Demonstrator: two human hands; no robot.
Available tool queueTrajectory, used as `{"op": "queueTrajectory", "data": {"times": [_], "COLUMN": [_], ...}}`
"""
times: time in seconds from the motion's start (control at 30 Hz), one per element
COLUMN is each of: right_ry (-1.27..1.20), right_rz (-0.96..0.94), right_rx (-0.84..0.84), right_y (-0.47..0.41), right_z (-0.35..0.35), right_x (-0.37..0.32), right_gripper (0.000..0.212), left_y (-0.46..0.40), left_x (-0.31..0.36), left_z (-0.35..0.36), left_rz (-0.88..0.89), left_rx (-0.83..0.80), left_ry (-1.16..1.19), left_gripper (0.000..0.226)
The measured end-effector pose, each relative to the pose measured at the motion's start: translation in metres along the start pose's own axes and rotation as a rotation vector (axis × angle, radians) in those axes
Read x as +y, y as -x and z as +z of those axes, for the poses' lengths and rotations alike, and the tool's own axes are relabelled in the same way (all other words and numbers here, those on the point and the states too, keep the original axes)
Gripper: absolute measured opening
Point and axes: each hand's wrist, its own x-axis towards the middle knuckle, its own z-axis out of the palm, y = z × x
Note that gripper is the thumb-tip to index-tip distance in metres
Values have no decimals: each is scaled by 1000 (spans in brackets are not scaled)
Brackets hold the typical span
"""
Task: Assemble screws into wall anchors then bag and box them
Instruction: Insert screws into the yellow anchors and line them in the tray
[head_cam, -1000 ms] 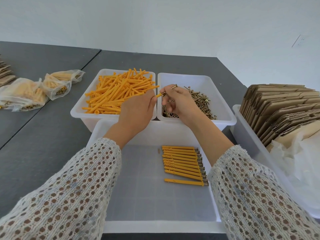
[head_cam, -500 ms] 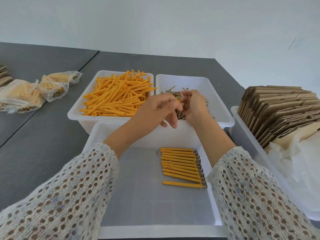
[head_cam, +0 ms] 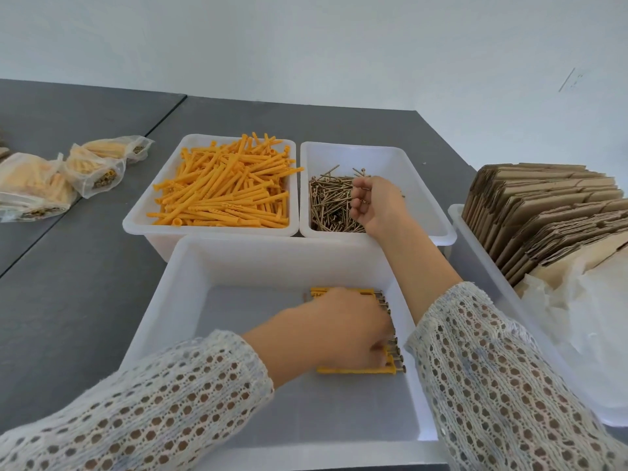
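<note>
My left hand (head_cam: 333, 331) is low inside the near white bin (head_cam: 190, 300), lying over a row of assembled anchors with screws (head_cam: 356, 370). Its back faces me and its fingertips are hidden and blurred. My right hand (head_cam: 380, 209) reaches into the far right bin (head_cam: 424, 185), fingers curled round a few of the loose brass screws (head_cam: 326, 202). The far left bin (head_cam: 136, 222) holds a heap of orange wall anchors (head_cam: 221, 198).
Filled clear bags (head_cam: 95, 168) lie on the grey table at the left. A white tray (head_cam: 475, 253) on the right carries flat cardboard boxes (head_cam: 543, 212) standing on edge and crumpled clear bags (head_cam: 594, 317).
My left hand dropped from beside the screw bin down onto the row of assembled anchors in the near bin. My right hand stayed in the screw bin and curled into the screws.
</note>
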Motion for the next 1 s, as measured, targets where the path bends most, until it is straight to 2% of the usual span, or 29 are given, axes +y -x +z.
{"op": "queueTrajectory", "data": {"times": [0.1, 0.23, 0.37, 0.47, 0.53, 0.63, 0.83, 1.0], "right_ry": [17, 52, 79, 88, 89, 94, 107, 125], "right_rz": [1, -15, -24, -24, -24, -21, -26, -25], "right_rx": [-8, -4, 7, 10, 9, 9, 7, 6], "right_y": [0, 1, 0, 0, 0, 1, 1, 2], "right_z": [0, 1, 3, 3, 3, 3, 4, 5], "right_x": [0, 0, 1, 0, 1, 1, 1, 1], "right_gripper": [25, 25, 25, 26, 26, 26, 26, 26], "left_y": [1, 1, 1, 3, 5, 3, -5, -9], "left_x": [8, 13, 20, 25, 27, 31, 26, 22], "left_z": [6, 4, 1, 5, 8, 9, 5, 7], "left_rz": [67, 87, 105, 93, 103, 106, 24, 52], "left_rx": [44, 94, 83, 75, 27, -38, -12, -12], "left_ry": [-50, -141, -122, -47, 4, -73, -154, -225], "left_gripper": [42, 40, 46, 34, 33, 36, 41, 47]}}
